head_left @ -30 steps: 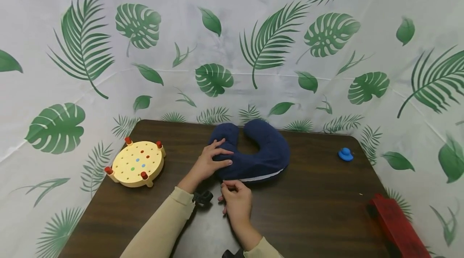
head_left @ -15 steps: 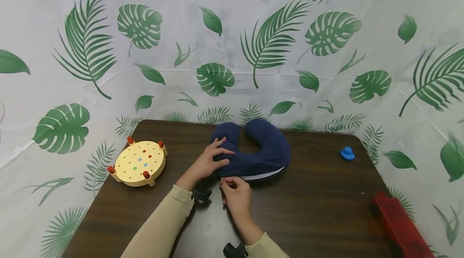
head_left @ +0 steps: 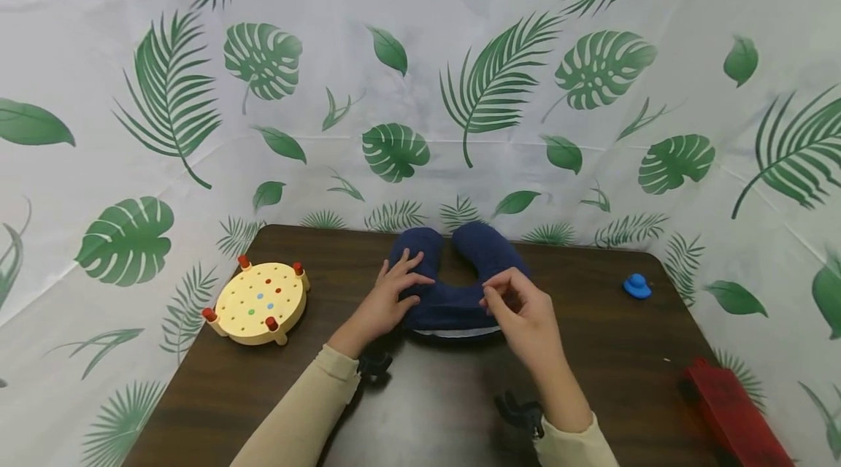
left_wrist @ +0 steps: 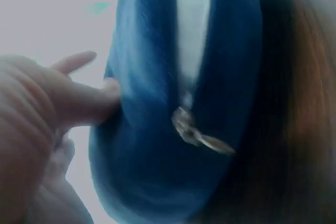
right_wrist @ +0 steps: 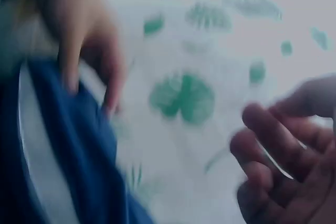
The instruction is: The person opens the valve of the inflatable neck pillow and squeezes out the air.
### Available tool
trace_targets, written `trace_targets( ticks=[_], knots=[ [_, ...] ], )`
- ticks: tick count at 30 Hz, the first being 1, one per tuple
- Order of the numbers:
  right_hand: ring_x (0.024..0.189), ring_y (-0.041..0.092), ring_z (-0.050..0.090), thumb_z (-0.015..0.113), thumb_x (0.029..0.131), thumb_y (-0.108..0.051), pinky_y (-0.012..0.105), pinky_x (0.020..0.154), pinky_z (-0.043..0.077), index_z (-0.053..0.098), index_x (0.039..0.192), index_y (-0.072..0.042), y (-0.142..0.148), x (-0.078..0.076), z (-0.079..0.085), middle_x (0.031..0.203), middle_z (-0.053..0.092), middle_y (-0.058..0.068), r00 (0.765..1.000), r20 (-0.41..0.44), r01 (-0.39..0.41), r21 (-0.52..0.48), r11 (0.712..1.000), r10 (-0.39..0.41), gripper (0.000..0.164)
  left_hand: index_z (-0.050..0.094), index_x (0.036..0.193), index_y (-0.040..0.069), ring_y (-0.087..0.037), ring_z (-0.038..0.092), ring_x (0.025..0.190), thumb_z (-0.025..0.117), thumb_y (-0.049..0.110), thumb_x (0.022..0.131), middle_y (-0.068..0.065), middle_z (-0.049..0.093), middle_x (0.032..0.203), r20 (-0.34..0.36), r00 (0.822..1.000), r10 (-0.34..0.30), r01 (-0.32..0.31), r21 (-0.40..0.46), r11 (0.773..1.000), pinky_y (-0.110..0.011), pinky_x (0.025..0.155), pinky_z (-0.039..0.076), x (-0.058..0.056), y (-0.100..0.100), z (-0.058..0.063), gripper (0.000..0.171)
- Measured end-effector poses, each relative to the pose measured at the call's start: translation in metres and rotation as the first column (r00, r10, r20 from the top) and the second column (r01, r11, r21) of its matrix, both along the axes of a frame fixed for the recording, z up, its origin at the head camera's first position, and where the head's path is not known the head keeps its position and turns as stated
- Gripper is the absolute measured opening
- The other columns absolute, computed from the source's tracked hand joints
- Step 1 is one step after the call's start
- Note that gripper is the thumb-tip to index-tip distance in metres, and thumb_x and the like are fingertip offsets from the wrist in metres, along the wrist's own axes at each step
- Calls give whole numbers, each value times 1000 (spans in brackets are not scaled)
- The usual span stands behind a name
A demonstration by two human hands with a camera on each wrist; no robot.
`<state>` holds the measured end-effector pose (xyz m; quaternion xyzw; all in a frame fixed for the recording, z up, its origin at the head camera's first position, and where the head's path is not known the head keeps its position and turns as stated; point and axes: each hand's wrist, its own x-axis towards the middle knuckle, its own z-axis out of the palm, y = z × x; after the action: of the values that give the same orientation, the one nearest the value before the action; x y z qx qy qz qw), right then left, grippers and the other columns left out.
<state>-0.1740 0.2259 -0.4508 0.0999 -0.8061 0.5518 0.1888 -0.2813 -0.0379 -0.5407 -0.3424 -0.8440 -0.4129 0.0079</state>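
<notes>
A navy U-shaped neck pillow [head_left: 450, 314] lies on the table, both ends pointing toward the back. Along its near side runs a parted zipper opening [head_left: 456, 333] with white showing inside. The metal zipper pull [left_wrist: 202, 136] hangs at one end of that opening in the left wrist view. My left hand [head_left: 386, 297] rests on the pillow's left part with its fingers spread, and the thumb touches the fabric. Above the pillow's right side is my right hand [head_left: 528, 317], its fingers loosely bent. Nothing shows between those fingers [right_wrist: 262, 129] in the blurred right wrist view.
On the left of the dark wooden table [head_left: 611, 350] stands a round yellow pegboard [head_left: 263, 303] with red-tipped legs. A small blue hat-shaped piece [head_left: 636, 286] lies at the back right. A red object [head_left: 736, 408] sits at the right edge. A leaf-print sheet [head_left: 486, 182] hangs behind.
My right hand has left the zipper's left end and moved right and up, over the pillow's right side. The pillow has turned slightly, and my left hand stays on it.
</notes>
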Motion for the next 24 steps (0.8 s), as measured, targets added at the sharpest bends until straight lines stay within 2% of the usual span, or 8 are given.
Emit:
trace_targets(
  ticks=[2,4,6,8,12,17,21,24],
  knots=[
    [85,18,73,76,102,-9,23,74,56,75,103,-19,18,-8,-9,93,77,0,1000,-4,-1,144,990,2,10,77,131,21,-34,24,169,65,-11,102,-5,42,176,-59,996,-61,61,-2,998,-64,135,14,2,2,3,44],
    [101,17,75,79,100,-10,28,88,58,77,106,-19,32,-16,-19,102,78,-3,1000,-4,-25,271,962,27,11,79,128,21,-34,32,166,58,-18,100,-4,49,171,-83,988,-127,125,-36,992,-62,135,20,4,4,5,53],
    [117,18,74,82,97,-9,37,103,58,78,108,-18,43,-23,-29,111,77,-6,998,0,-61,377,924,66,15,81,128,21,-34,36,164,52,-20,99,-4,55,167,-59,983,-174,170,-63,983,-61,135,20,6,4,6,58],
    [129,25,72,84,96,-7,48,109,57,78,109,-16,50,-29,-37,116,78,-5,992,25,-122,431,894,123,17,81,131,21,-33,35,165,49,-18,99,-6,57,165,-14,981,-193,192,-86,978,-61,136,15,5,4,7,59],
    [138,30,68,86,93,-6,56,110,55,76,102,-20,55,-34,-46,121,78,-1,979,77,-205,451,869,191,19,79,133,20,-32,31,167,48,-10,101,-6,56,165,70,978,-198,201,-54,978,-61,137,12,4,3,6,54],
    [147,30,61,94,86,-13,53,117,50,72,105,-26,56,-39,-55,129,76,-3,964,133,-265,433,862,230,31,77,135,20,-37,31,167,68,13,107,-7,57,165,66,973,-222,225,-29,974,-64,136,11,3,5,4,29],
    [157,32,49,97,79,-7,43,121,46,64,112,-22,55,-43,-66,135,69,-1,948,182,-317,431,845,262,49,72,137,21,-40,28,167,90,34,91,-10,54,167,8,976,-219,218,-111,970,-68,135,12,5,8,1,51],
    [159,38,44,94,78,6,48,122,46,58,114,-15,51,-47,-72,134,64,5,940,175,-342,454,823,294,55,66,145,25,-41,24,168,94,46,84,-11,48,171,-86,976,-198,172,-242,955,-69,134,14,9,12,-2,71]
  ],
)
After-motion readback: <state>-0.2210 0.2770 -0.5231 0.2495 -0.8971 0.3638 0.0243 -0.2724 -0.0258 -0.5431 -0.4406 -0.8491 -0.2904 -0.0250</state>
